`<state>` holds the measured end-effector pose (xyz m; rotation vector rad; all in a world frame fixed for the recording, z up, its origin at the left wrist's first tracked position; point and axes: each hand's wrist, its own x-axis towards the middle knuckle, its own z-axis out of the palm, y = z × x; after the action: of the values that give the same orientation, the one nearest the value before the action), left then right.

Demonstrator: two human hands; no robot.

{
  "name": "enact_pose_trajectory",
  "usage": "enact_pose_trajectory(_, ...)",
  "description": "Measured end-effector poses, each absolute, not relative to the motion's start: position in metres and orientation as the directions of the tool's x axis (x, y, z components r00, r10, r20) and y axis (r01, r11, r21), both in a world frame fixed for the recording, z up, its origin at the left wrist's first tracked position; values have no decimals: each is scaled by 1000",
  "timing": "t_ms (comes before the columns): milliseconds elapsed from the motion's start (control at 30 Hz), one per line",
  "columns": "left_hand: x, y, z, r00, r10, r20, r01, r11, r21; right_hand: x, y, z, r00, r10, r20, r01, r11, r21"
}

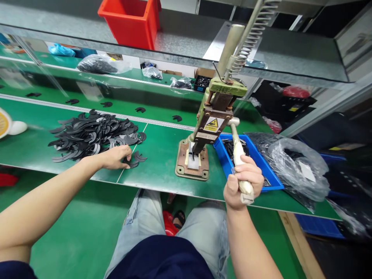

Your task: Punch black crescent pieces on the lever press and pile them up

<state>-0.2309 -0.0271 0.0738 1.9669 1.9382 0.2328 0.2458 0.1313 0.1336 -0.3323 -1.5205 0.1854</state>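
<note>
At the green workbench [158,174], the right hand [250,177] closed snugly round the press lever [238,149]. Half-curled, the left hand [115,157] touched a black crescent piece [133,164]; whether gripped, I couldn't tell.

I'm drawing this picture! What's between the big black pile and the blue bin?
Head view: loose black pieces at the left hand, then bare green table, then the press.
</note>
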Motion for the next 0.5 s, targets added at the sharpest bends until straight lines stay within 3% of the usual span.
enact_pose_trajectory(167,-211,-38,76,-6,981,-193,915,83,396,247,129,134,35,336,941,97,936,-338)
enact_pose_trajectory(233,-198,-38,74,-56,976,-213,845,160,511,247,129,133,27,336,942,105,936,-337)
enact_pose_trajectory(367,-161,-26,70,-90,965,-245,519,256,816,248,127,133,30,333,942,79,939,-335)
enact_pose_trajectory(500,-120,1,69,-55,985,-163,401,171,900,248,126,134,22,358,934,82,930,-358)
